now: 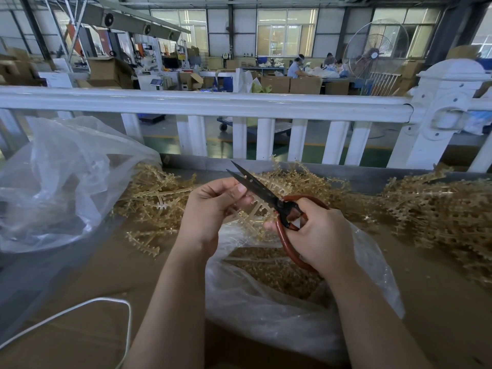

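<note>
The left hand point(213, 206) pinches a tan plastic moulding frame point(255, 209) between thumb and curled fingers and holds it above the mouth of a clear bag point(266, 310). The right hand point(319, 233) is clenched through the red loops of black-bladed scissors point(255, 186). The blades are slightly parted and point up and away over the frame. The frame appears light and thin. Its ribs look springy rather than rigid, and the small studs along them are likely to snap off cleanly, so a grip on the central spine near the cut should serve better than one on the outer branches, which would flex. The exact point where the blades meet the frame cannot be made out, as the left fingers cover it. Cut pieces point(277, 272) lie loose inside the bag below. More frames are heaped on the bench to the left point(154, 193) and to the right point(439, 206). A larger crumpled plastic sheet point(58, 182) sits at far left, and a white cord point(80, 307) loops across the brown bench surface point(93, 275). A white railing point(213, 102) runs along behind the bench.
</note>
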Demonstrator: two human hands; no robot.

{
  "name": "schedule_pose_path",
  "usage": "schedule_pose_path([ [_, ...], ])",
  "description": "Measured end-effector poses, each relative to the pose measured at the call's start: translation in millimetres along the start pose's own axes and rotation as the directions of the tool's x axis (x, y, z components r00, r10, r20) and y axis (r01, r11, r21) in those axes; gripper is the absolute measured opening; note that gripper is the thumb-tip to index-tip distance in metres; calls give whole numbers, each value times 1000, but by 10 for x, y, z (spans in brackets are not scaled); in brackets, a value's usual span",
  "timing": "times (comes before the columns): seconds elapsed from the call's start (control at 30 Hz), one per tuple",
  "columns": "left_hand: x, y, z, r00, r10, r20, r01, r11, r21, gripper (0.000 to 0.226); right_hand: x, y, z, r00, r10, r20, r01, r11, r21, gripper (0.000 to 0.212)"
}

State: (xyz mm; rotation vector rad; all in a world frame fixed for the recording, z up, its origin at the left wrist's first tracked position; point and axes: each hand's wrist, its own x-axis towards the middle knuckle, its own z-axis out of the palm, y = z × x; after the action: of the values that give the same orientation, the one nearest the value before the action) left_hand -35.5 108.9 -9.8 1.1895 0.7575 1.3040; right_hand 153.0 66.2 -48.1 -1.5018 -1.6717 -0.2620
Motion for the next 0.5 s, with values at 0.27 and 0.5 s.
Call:
schedule_pose_path([
  [0.27,14,-19,6,995,102,-13,-97,974,202,8,9,-7,-3,1000,6,12,-5,997,-79,57],
  [0.5,-5,-16,52,988,152,19,-151,944,293,17,14,-24,-13,999,24,26,-22,996,-86,62],
])
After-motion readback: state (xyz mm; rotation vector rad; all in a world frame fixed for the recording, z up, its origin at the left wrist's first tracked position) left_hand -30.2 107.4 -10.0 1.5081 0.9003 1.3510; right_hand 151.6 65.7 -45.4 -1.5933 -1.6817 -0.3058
